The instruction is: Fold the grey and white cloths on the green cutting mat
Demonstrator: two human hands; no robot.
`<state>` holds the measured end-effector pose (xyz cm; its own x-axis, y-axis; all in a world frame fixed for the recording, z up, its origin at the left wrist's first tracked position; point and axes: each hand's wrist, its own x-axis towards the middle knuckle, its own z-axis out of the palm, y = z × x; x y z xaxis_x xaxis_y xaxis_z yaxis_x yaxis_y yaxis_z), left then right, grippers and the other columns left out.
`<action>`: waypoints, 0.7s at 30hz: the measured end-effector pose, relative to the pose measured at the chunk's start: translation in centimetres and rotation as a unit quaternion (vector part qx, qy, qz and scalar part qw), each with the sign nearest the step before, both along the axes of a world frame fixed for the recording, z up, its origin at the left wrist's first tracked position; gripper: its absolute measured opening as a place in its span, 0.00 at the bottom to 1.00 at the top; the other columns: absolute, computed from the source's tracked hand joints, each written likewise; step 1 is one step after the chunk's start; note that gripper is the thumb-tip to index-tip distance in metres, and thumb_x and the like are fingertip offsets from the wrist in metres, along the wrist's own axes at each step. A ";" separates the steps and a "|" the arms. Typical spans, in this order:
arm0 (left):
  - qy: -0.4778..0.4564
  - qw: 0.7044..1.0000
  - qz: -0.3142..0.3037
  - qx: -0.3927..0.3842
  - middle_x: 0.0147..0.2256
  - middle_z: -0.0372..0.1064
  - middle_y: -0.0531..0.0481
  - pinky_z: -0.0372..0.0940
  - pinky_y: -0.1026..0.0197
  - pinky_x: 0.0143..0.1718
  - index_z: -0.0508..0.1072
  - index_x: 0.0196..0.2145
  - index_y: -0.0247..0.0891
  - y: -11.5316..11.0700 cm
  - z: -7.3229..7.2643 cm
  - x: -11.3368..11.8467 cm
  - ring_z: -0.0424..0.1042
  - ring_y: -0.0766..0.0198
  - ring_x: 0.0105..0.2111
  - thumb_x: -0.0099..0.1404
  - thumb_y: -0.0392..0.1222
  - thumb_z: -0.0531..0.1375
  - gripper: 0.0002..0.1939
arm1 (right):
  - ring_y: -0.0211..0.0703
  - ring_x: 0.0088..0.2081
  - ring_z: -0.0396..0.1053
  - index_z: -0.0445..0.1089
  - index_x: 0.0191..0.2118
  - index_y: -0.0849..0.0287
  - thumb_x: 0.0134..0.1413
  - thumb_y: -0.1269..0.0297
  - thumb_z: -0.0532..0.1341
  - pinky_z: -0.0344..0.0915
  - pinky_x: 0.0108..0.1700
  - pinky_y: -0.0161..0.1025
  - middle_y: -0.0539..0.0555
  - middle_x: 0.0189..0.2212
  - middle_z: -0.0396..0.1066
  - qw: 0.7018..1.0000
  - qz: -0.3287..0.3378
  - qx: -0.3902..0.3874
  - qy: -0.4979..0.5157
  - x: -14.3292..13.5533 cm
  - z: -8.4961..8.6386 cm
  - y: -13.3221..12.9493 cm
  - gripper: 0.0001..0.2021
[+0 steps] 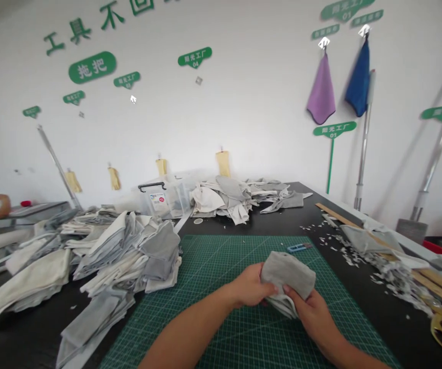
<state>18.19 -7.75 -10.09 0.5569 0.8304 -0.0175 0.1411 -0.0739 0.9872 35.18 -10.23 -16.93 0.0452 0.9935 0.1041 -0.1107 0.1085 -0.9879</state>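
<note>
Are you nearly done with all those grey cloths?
Hard to say. Flat stacks of grey and white cloth pieces on the left look sorted. Both hands, left hand and right hand, grip one folded grey cloth piece. A jumbled heap of cloth pieces behind looks untouched.

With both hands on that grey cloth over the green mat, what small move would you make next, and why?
Probably lay the grey cloth flat on the green cutting mat: the left hand and right hand hold it bunched above the mat, which lies bare beneath.
</note>
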 end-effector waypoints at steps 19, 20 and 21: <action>0.100 0.992 -0.073 0.036 0.36 0.70 0.50 0.64 0.59 0.39 0.70 0.41 0.35 1.2 1.5 -2.7 0.68 0.62 0.35 0.46 0.37 0.65 0.21 | 0.52 0.44 0.69 0.66 0.47 0.60 0.50 0.52 0.59 0.62 0.51 0.47 0.58 0.43 0.72 0.999 -0.034 0.014 -0.006 -0.8 0.7 -1.0 0.22; 0.082 0.995 -0.037 0.032 0.35 0.69 0.50 0.64 0.60 0.37 0.70 0.39 0.35 1.3 1.4 -2.6 0.68 0.63 0.34 0.46 0.36 0.64 0.20 | 0.52 0.45 0.69 0.67 0.47 0.60 0.50 0.53 0.59 0.62 0.51 0.47 0.58 0.42 0.72 0.999 -0.035 0.019 -0.011 -0.9 0.8 -1.0 0.21; 0.059 0.998 -0.006 0.021 0.34 0.69 0.50 0.65 0.60 0.35 0.69 0.39 0.35 1.4 1.4 -2.5 0.67 0.64 0.33 0.46 0.35 0.64 0.19 | 0.51 0.45 0.68 0.67 0.46 0.60 0.50 0.53 0.59 0.61 0.52 0.47 0.58 0.42 0.72 0.999 -0.034 0.026 -0.015 -0.9 1.0 -1.0 0.20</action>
